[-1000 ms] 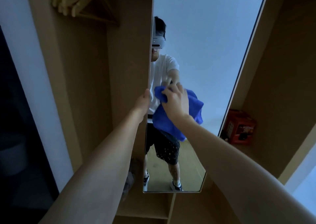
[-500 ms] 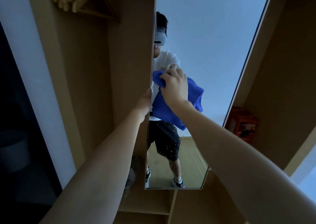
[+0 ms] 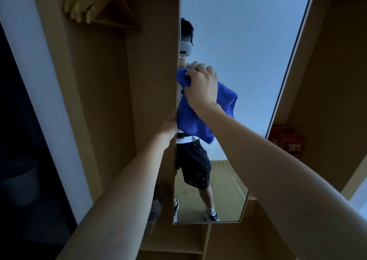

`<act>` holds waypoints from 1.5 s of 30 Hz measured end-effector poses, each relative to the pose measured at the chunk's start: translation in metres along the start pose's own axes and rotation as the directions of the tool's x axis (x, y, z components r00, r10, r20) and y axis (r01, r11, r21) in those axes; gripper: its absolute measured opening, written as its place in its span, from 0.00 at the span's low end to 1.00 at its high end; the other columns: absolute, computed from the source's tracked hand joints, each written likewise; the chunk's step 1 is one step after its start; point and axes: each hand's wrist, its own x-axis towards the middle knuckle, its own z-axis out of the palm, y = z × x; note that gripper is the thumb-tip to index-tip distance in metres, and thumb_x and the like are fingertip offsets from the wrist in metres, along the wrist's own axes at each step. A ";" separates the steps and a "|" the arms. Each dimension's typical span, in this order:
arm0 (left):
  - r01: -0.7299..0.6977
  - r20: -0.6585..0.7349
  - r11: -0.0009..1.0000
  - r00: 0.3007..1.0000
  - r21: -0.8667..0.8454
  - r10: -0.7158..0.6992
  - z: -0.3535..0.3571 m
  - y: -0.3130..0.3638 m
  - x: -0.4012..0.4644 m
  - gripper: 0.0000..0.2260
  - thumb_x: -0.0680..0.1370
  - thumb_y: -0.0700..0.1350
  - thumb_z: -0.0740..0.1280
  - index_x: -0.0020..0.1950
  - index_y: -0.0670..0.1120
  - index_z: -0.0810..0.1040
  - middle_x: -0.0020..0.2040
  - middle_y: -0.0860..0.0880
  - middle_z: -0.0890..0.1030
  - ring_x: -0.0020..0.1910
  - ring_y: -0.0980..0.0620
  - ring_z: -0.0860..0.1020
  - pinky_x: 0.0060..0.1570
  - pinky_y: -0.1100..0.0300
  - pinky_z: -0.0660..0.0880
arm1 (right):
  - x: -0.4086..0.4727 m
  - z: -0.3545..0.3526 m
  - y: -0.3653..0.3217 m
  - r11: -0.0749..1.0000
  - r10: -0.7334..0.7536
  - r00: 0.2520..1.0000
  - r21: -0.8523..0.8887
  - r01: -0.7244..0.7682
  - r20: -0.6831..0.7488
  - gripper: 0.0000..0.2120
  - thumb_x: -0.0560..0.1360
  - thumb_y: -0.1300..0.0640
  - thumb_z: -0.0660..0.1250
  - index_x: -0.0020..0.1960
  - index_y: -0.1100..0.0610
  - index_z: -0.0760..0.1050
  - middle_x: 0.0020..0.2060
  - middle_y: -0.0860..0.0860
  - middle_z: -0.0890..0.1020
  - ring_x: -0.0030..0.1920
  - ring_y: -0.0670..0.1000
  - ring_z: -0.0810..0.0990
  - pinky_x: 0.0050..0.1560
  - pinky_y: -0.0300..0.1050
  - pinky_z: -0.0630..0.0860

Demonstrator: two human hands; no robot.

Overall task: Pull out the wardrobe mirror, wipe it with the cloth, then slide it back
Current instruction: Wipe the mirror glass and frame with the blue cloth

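Mirror (image 3: 248, 41), tall and narrow, stands drawn out from the wooden wardrobe (image 3: 151, 80), its glass facing the viewer and its lower edge above the open shelf compartments (image 3: 178, 242). Right hand (image 3: 200, 86) presses against the glass in the upper left part of the panel, fingers curled round a bunched blue cloth (image 3: 198, 120); the rest of the cloth hangs below and to the right of the wrist, lying against the glass. Left hand (image 3: 170, 124) meets the mirror's left edge just below the cloth; its fingers pass behind the edge, so whether they are wide or closed round it cannot be told. Both forearms reach up from the lower corners of the view. The glass reflects a person in a white shirt, dark shorts and a headset, with pale wall behind. Wooden clothes hangers (image 3: 95, 5) hang in the wardrobe section to the left of the mirror. A red box (image 3: 286, 140) sits in the compartment to the right, just beside the mirror's right edge. A white door frame (image 3: 39, 80) borders the wardrobe on the far left.
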 end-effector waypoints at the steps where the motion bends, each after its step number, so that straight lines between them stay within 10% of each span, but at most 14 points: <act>1: 0.003 0.011 1.000 1.000 -0.010 -0.003 0.001 0.001 -0.005 0.23 0.84 0.62 0.51 0.71 0.51 0.74 0.68 0.51 0.75 0.68 0.50 0.73 0.70 0.48 0.69 | -0.006 0.005 0.001 0.999 -0.023 1.000 -0.024 0.023 -0.018 0.13 0.62 0.67 0.72 0.45 0.56 0.83 0.48 0.52 0.80 0.49 0.59 0.75 0.49 0.50 0.70; 5: -0.009 0.004 1.000 1.000 -0.012 0.009 -0.002 -0.003 -0.010 0.24 0.84 0.62 0.52 0.73 0.51 0.71 0.70 0.50 0.75 0.68 0.50 0.73 0.71 0.48 0.68 | -0.083 0.027 0.022 0.976 -0.191 0.973 -0.081 0.203 0.133 0.10 0.62 0.69 0.71 0.40 0.59 0.82 0.47 0.57 0.80 0.56 0.65 0.76 0.49 0.56 0.72; 8: 0.019 -0.020 1.000 1.000 0.013 -0.018 0.001 -0.004 -0.013 0.27 0.85 0.60 0.45 0.78 0.48 0.64 0.73 0.46 0.70 0.72 0.46 0.69 0.68 0.53 0.66 | -0.119 0.035 0.033 0.997 -0.040 0.937 -0.052 0.062 0.348 0.12 0.67 0.67 0.71 0.48 0.56 0.84 0.51 0.52 0.80 0.58 0.60 0.73 0.52 0.52 0.71; 18: 0.044 -0.057 0.999 0.997 -0.017 -0.045 -0.003 -0.013 -0.006 0.26 0.83 0.65 0.50 0.71 0.52 0.73 0.66 0.52 0.76 0.64 0.51 0.75 0.67 0.50 0.71 | -0.030 0.012 0.010 0.996 -0.093 0.995 -0.013 0.093 -0.023 0.13 0.63 0.68 0.68 0.45 0.57 0.81 0.46 0.52 0.79 0.48 0.60 0.75 0.47 0.50 0.68; 27: 0.106 -0.007 0.993 0.994 0.042 -0.106 -0.008 -0.016 -0.014 0.30 0.82 0.66 0.49 0.81 0.52 0.57 0.79 0.48 0.62 0.75 0.44 0.66 0.74 0.43 0.63 | -0.141 0.046 0.052 0.983 -0.169 0.934 -0.019 0.184 0.315 0.11 0.64 0.67 0.72 0.44 0.55 0.84 0.44 0.50 0.80 0.48 0.59 0.75 0.44 0.50 0.70; 34: 0.083 -0.039 0.997 0.996 0.010 -0.082 -0.001 -0.012 -0.010 0.29 0.82 0.66 0.47 0.77 0.52 0.66 0.70 0.47 0.75 0.65 0.46 0.76 0.66 0.47 0.74 | -0.082 0.020 0.038 0.996 -0.088 0.996 0.020 0.087 0.027 0.13 0.65 0.66 0.68 0.48 0.57 0.82 0.49 0.50 0.80 0.50 0.57 0.73 0.49 0.51 0.68; 42: 0.106 -0.028 0.991 0.994 0.086 -0.104 -0.005 -0.017 -0.012 0.34 0.79 0.70 0.47 0.79 0.53 0.63 0.75 0.47 0.71 0.70 0.44 0.73 0.70 0.44 0.70 | -0.169 0.057 0.061 0.971 -0.218 0.867 0.011 0.238 0.448 0.11 0.65 0.67 0.70 0.44 0.56 0.84 0.45 0.50 0.81 0.48 0.57 0.74 0.46 0.48 0.67; 45: 0.095 -0.024 0.992 0.995 0.077 -0.094 -0.005 -0.018 -0.013 0.34 0.79 0.70 0.48 0.78 0.52 0.64 0.75 0.47 0.70 0.69 0.44 0.73 0.68 0.45 0.71 | -0.144 0.049 0.056 0.987 -0.145 0.903 0.000 0.159 0.405 0.13 0.66 0.66 0.69 0.47 0.55 0.84 0.47 0.50 0.81 0.51 0.58 0.74 0.46 0.49 0.66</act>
